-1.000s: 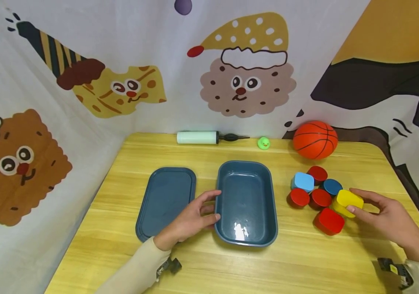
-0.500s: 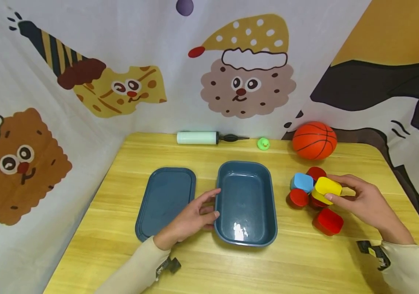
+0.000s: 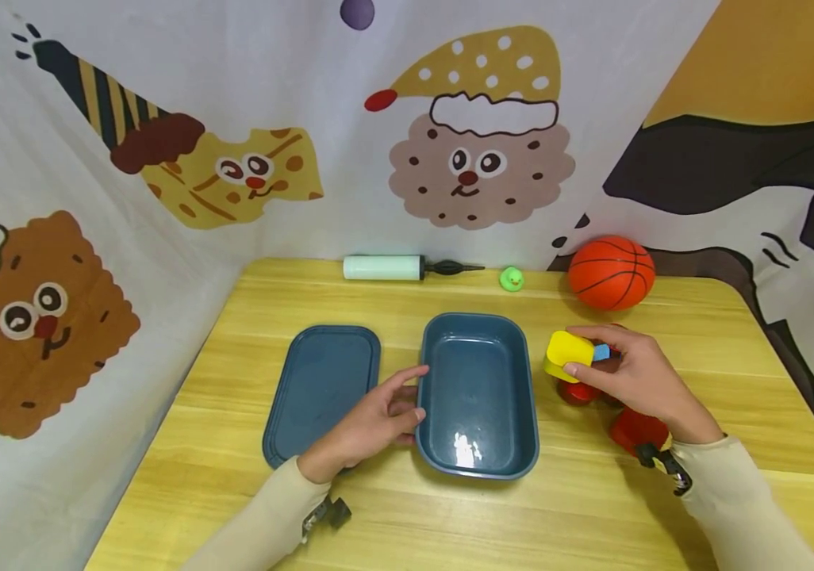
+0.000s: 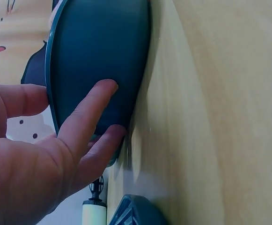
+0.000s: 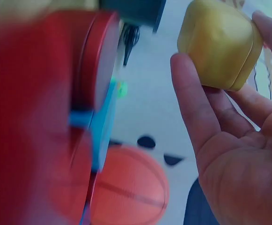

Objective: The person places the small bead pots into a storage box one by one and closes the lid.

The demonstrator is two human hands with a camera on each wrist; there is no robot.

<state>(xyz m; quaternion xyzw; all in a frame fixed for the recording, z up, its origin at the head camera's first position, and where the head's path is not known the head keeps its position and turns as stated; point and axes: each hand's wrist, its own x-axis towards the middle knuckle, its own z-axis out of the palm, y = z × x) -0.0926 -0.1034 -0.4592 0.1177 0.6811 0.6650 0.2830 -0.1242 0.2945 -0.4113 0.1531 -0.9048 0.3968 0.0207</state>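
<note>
Two hands are seen at the near edge of the wooden counter (image 3: 450,507), each on a cream sleeve. The left hand (image 3: 371,424) is laid against the left wall of the open blue tray (image 3: 478,460), its fingers (image 4: 86,117) straight and pressed flat on the tray's outer side, with nothing clasped in them. Just left of that hand, the matching blue lid (image 3: 317,385) is lain flat on the counter, close beside the tray. On the right, the yellow block (image 3: 567,354) is pinched between the thumb and fingers of the right hand (image 3: 635,381) and is held off the counter, just beside the tray's right rim and above the cluster of blocks; in the right wrist view it is seen gripped at the fingertips (image 5: 192,93). Under and behind that hand, a red square block (image 3: 635,428), a red round block (image 3: 574,391) and the corner of a light blue block (image 3: 601,352) are partly hidden. Farther back, near the cloth backdrop, an orange ball (image 3: 610,271) is set at the right, a small green duck toy (image 3: 512,278) is placed left of it, and a pale green pump (image 3: 385,267) is laid on its side farther left.
</note>
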